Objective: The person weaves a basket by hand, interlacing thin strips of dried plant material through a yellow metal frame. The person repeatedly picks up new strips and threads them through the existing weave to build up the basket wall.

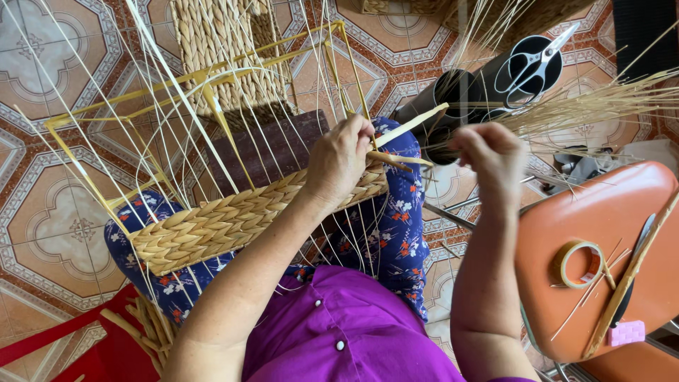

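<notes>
A: What is held?
B: The woven band (233, 219), resting on the lap, is pinched at its corner by the left hand (339, 159); a flat strand (410, 126) is gripped by the right hand (491, 152).
A: The step?
B: Weaving, apparently; the strand would need threading between the stakes (233, 152) of the yellow frame (212, 78).

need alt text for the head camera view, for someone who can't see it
A person's left hand presses on the woven band of a half-made basket on their lap, while the right hand pinches a thin straw strand. An orange stool on the right holds a tape roll; scissors rest on dark tubes.
</notes>
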